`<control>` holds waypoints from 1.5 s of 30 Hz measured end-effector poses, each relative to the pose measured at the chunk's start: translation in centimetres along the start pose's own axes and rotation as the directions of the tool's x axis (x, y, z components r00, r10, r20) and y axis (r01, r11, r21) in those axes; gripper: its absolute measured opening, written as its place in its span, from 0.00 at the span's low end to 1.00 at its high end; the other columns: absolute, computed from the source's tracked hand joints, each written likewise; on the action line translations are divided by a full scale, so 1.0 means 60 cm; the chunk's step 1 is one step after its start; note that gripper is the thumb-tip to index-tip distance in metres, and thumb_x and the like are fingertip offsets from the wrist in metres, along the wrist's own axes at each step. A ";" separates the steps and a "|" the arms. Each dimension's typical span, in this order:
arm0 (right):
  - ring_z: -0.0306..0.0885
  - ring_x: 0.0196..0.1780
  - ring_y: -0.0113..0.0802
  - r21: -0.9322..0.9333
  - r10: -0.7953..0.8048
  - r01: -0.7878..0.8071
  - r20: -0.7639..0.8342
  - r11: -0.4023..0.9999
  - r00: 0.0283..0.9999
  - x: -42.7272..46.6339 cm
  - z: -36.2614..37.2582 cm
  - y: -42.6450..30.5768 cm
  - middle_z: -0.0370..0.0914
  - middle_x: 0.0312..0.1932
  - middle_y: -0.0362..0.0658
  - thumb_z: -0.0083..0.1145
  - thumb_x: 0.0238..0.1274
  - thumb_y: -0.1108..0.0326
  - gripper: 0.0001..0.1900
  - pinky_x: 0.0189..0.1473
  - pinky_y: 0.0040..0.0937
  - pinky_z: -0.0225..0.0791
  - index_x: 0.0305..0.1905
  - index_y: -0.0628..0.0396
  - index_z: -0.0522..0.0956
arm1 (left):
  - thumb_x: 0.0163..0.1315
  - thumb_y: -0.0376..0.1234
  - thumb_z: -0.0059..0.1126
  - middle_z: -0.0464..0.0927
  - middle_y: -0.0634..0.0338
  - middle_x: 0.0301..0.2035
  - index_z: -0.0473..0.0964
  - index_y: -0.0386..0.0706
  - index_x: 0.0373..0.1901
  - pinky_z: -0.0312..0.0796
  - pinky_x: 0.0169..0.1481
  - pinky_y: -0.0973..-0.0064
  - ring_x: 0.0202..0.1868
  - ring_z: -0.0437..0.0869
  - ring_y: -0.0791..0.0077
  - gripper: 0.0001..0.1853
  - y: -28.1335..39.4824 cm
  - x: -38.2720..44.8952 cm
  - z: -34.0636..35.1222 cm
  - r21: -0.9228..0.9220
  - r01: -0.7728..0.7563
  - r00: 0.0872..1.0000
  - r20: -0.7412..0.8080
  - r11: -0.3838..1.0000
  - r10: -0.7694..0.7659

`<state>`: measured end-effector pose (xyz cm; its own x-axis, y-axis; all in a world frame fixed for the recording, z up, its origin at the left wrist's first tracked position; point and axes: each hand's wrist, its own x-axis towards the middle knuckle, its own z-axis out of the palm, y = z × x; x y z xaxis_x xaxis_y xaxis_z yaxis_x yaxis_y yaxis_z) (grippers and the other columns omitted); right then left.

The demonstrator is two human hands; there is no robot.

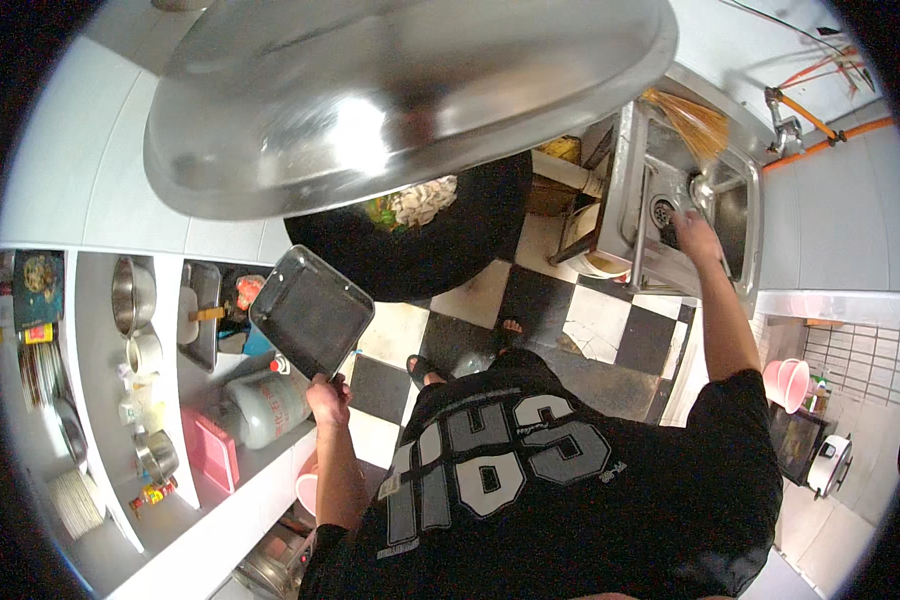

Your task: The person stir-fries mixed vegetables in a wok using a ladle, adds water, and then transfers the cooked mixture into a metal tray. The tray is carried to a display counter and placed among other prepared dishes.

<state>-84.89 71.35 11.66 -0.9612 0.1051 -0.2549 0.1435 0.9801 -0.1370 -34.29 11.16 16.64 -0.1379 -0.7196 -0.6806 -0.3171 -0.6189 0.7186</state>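
My left hand [328, 401] grips the near corner of an empty-looking black rectangular tray [315, 311], which is tilted beside a large black wok [435, 262]. Pale sliced food [426, 201] with some green pieces lies in the wok. My right hand [696, 234] reaches over a stainless-steel sink [750, 225], close to its drain strainer [663, 212]. Something dark is under those fingers; whether they hold it is unclear. A metal ladle [703, 187] and a straw whisk brush [691, 124] rest at the sink's far side.
A large shiny steel hood-like cover [420, 97] hides the wok's far part. White shelves [169, 375] at left hold metal bowls [133, 296], stacked plates [76, 502] and a gas cylinder [266, 409]. Checkered tiles [600, 322] cover the floor. A wall tap [786, 124] is above the sink.
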 end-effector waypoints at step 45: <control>0.62 0.17 0.23 0.703 -0.479 -0.096 0.571 0.705 0.666 -0.196 0.307 -0.736 0.65 0.19 0.34 0.49 0.71 0.59 0.13 0.18 0.25 0.61 0.54 0.51 0.71 | 0.64 0.29 0.37 0.74 0.48 0.20 0.63 0.35 0.41 0.62 0.10 0.73 0.08 0.69 0.69 0.08 -0.036 0.024 -0.255 -0.090 -0.066 0.930 -0.367 0.994 0.029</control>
<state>-75.60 23.76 3.06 -0.5749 -0.4957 -0.6510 0.3589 0.5622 -0.7451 -19.41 6.67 16.29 0.2068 -0.8023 -0.5599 -0.2217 -0.5959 0.7719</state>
